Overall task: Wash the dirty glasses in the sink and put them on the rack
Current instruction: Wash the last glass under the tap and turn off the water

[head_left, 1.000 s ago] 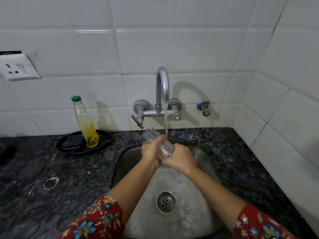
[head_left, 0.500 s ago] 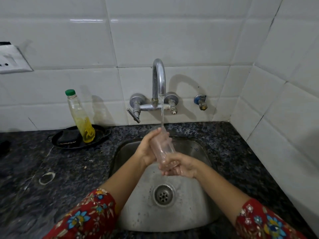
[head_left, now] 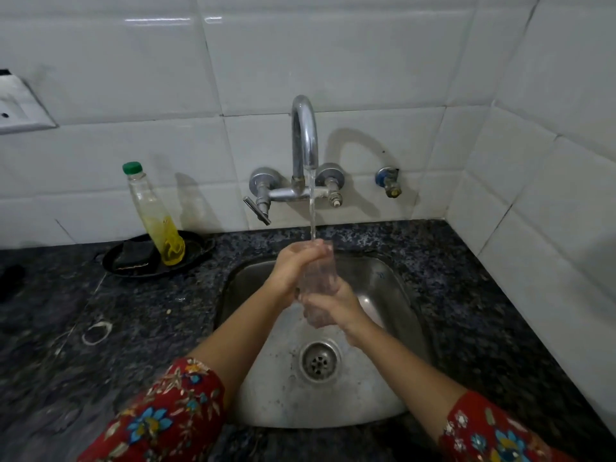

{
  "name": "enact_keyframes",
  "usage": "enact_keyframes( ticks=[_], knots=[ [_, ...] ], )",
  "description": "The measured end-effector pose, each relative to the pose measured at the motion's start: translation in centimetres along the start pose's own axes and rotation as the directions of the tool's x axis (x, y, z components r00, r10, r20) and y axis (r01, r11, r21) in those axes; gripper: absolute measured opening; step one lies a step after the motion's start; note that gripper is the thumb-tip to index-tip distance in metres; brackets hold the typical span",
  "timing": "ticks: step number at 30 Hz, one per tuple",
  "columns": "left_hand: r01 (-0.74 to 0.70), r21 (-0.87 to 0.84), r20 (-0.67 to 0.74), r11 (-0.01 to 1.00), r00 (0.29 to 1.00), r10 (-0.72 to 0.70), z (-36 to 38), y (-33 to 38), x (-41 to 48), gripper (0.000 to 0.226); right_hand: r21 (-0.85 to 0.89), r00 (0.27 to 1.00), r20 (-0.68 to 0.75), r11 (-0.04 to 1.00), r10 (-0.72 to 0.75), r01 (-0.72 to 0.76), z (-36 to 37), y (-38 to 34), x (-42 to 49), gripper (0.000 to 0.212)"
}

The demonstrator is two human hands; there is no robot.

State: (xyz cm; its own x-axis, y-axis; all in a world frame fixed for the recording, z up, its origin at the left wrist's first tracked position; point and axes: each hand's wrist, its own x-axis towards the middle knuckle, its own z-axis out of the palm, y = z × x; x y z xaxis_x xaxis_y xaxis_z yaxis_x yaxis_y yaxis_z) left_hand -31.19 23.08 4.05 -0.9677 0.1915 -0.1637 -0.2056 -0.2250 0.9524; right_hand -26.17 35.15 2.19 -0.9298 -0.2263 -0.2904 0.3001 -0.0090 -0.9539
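No legible txt, nos. or signs (bottle (head_left: 156,225) incl.).

- Clear see-through drinking glass (head_left: 316,278): smooth, wet and glossy.
- Square stainless-steel sink (head_left: 386,288): brushed metal with a dull sheen, speckled with water marks.
- Round metal drain strainer (head_left: 319,361): brighter and shinier than the basin.
- Curved chrome tap (head_left: 304,128): polished, mirror-like metal.
- Dark speckled stone counter (head_left: 466,295): smooth and faintly glossy, smeared in places.
- White wall tiles (head_left: 333,55): glazed, glossy ceramic.
- Tall clear plastic bottle (head_left: 151,215): shiny, with a green plastic cap.
- Red floral sleeves (head_left: 166,415): soft matt cloth.
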Motion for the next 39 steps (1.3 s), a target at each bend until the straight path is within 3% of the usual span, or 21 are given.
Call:
enact_keyframes(
  ticks=[2,5,8,10,12,14,16,19,21,24,27,31,34,36,39],
  knots=[
    [0.036,0.054,0.084,0.998,0.996,-0.041,-0.2,0.4,-0.1,0.039,0.08,0.993,0.107,0.995,0.053,-0.062,0.0,0.2,0.0,0.046],
    [0.172,-0.019,0.214,0.985,0.963,-0.164,-1.3,0.9,-0.3,0.048,0.2,0.942,0.301,0.956,0.146,-0.212,-1.2,-0.1,-0.4,0.041],
    [0.056,0.136,0.058,0.989,0.996,-0.065,-0.8,0.7,-0.4,0.056,0.095,0.979,0.173,0.988,0.104,-0.122,-1.1,-0.1,-0.1,0.043],
    [0.0,0.261,-0.05,0.965,0.999,0.013,-0.2,0.8,-0.5,0.048,0.138,0.97,0.204,0.976,0.136,-0.166,-1.1,-0.1,-0.2,0.047],
    [-0.058,0.373,-0.024,0.926,0.997,0.072,0.1,1.0,-0.8,0.025,0.179,0.937,0.297,0.953,0.183,-0.243,-1.8,-0.2,-0.4,0.048],
    [-0.081,0.435,-0.029,0.897,0.994,0.104,-0.2,0.7,-1.3,0.025,0.103,0.932,0.278,0.957,0.233,-0.27,-2.8,-0.4,-0.7,0.055],
    [0.003,0.382,-0.158,0.924,0.985,0.062,-1.1,-0.4,-1.9,0.038,-0.022,0.958,0.152,0.97,0.244,-0.243,-3.4,-1.2,-0.6,0.062],
    [0.22,0.252,-0.305,0.942,0.942,-0.138,-2.3,-2.5,-2.1,0.055,-0.285,0.988,-0.006,0.946,0.157,-0.152,-3.4,-3.4,-0.1,0.052],
    [0.311,0.129,-0.295,0.942,0.919,-0.263,-2.6,-3.3,-2.0,0.06,-0.494,0.995,-0.061,0.864,0.081,-0.1,-2.3,-5.1,0.3,0.048],
    [0.391,-0.222,-0.208,0.893,0.876,-0.435,-2.6,-3.4,-1.8,0.061,-0.759,0.981,-0.14,0.651,-0.137,-0.017,0.3,-7.3,1.3,0.043],
    [0.421,-0.369,-0.143,0.829,0.855,-0.498,-2.2,-3.1,-1.6,0.056,-0.863,0.926,-0.181,0.505,-0.332,0.012,2.0,-8.6,3.0,0.049],
    [0.398,-0.438,-0.147,0.806,0.853,-0.5,-1.5,-2.4,-1.1,0.056,-0.892,0.916,-0.16,0.45,-0.368,0.025,2.2,-9.1,3.6,0.056],
    [0.32,-0.442,-0.163,0.838,0.89,-0.426,-1.3,-2.0,-1.0,0.058,-0.907,0.906,-0.104,0.412,-0.41,0.083,0.8,-8.2,1.5,0.069],
    [0.242,-0.419,-0.195,0.875,0.917,-0.347,-1.3,-1.3,-1.1,0.052,-0.897,0.933,-0.101,0.437,-0.346,0.065,-0.4,-6.8,-0.1,0.082],
    [0.199,-0.351,-0.201,0.915,0.939,-0.281,-0.6,0.2,-1.2,0.039,-0.902,0.961,-0.107,0.43,-0.256,0.014,-1.7,-3.6,-1.6,0.07]
  ],
)
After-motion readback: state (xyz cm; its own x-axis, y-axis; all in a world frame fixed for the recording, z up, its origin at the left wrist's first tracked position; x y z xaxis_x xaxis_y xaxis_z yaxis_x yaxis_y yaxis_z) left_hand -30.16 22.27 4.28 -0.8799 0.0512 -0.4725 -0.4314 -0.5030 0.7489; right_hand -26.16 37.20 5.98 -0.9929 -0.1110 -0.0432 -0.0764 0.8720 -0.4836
